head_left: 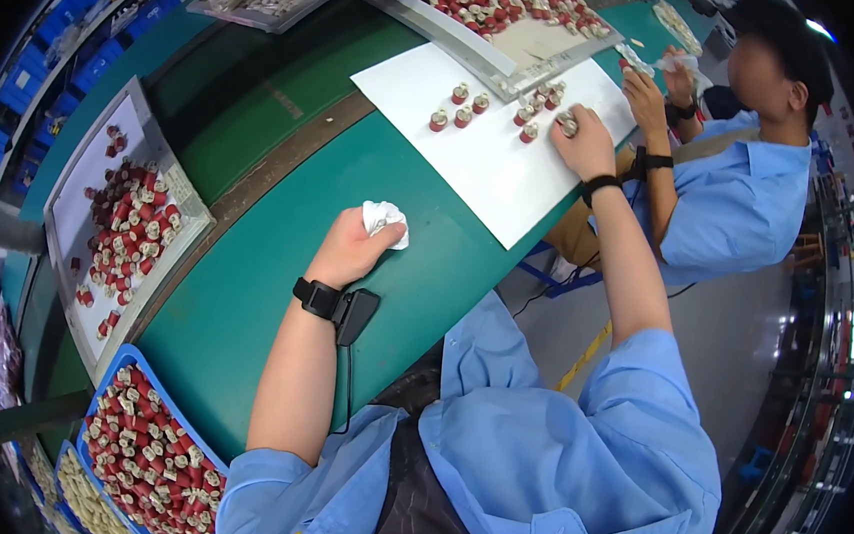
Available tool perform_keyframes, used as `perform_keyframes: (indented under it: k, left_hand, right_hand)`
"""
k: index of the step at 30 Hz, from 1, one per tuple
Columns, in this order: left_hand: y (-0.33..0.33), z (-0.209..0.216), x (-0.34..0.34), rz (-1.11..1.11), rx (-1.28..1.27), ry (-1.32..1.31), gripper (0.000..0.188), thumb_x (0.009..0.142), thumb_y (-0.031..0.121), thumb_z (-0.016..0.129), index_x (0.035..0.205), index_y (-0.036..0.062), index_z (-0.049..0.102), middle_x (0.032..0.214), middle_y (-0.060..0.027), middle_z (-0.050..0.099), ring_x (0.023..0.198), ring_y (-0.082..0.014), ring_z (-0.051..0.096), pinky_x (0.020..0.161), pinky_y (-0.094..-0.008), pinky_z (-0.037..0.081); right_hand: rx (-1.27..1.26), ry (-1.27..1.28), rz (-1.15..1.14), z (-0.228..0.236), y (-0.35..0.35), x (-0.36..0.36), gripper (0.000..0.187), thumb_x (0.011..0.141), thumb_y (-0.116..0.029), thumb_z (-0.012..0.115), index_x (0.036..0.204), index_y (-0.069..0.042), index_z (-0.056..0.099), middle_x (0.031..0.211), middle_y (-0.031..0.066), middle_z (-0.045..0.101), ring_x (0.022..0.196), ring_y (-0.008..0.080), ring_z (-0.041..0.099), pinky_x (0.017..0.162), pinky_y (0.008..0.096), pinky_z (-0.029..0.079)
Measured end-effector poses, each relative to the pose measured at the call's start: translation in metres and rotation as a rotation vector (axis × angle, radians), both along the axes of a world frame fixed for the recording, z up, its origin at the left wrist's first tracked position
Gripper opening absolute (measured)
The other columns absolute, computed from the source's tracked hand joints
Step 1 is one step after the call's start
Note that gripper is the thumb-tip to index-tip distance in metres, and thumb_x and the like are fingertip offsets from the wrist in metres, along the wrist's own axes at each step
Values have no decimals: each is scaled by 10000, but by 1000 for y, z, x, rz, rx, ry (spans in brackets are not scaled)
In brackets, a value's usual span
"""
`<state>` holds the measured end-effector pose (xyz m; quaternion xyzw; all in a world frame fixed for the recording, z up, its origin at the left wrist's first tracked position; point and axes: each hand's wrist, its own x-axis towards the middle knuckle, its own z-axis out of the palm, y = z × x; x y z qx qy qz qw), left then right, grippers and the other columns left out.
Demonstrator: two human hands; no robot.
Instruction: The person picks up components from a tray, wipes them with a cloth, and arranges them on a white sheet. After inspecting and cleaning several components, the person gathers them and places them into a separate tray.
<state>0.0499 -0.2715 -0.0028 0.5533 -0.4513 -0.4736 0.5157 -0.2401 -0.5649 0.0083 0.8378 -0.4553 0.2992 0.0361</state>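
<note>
Head view. Left hand [350, 251] rests on the green bench [275, 285], fingers closed around a crumpled white cloth [384, 221]. Right hand [585, 144] is stretched forward onto a white sheet [500, 167], fingers curled over a small red-and-silver part [567, 124]; whether it is gripped or only touched cannot be told.

Just left of the right hand, about nine like parts stand on the sheet in loose groups [459, 109]. Beyond them a metal tray [524, 49] holds many more. Far left of the left hand, a second tray [177, 192] is partly filled, and a blue bin [124, 359] near the left elbow is full.

Judgement: only a small batch is set out on the sheet; the bulk remains in trays and bin, so much is left.

A co-worker [745, 182] sits beyond the right hand.
</note>
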Motion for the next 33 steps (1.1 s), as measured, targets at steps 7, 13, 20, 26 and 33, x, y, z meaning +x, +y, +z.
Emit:
perform_keyframes:
  k: [7,13,20,26,33]
  left_hand:
    - [-2,-8,6,-95,-130,-1,150,900,153,622,838,19,650,750,-23,658,686,-103,596,644,-279,479]
    - [-9,-2,1,-123,-188,-54,158,880,164,623,866,20,683,768,-54,694,712,-164,641,680,-329,513]
    - [-3,-12,-1,149,-563,-222,400,897,204,620,1250,20,577,1300,-176,593,1131,-288,581,960,-387,464]
    - [-7,-16,4,-14,-516,-128,476,909,232,629,1341,60,529,1404,-153,518,1269,-297,491,1070,-404,393]
    - [-18,-84,-23,313,-705,-147,329,965,233,612,1246,63,598,1306,-112,602,1147,-253,562,997,-373,444]
  right_hand:
    - [727,-551,201,68,94,52,140,865,-170,717,909,-72,627,619,-29,535,564,63,527,484,227,417]
    - [715,-346,701,105,176,151,128,862,-119,709,911,-49,614,734,-30,568,598,39,504,494,199,386]
    - [623,-43,1275,116,253,338,191,847,-157,727,918,-24,610,811,-4,610,743,87,541,710,235,461]
    - [959,78,1237,104,281,456,181,909,-238,663,933,-62,628,855,27,652,752,125,613,485,272,419]
    - [2028,-507,1085,85,304,447,249,944,-292,579,1037,-61,593,933,80,676,770,207,655,415,283,376]
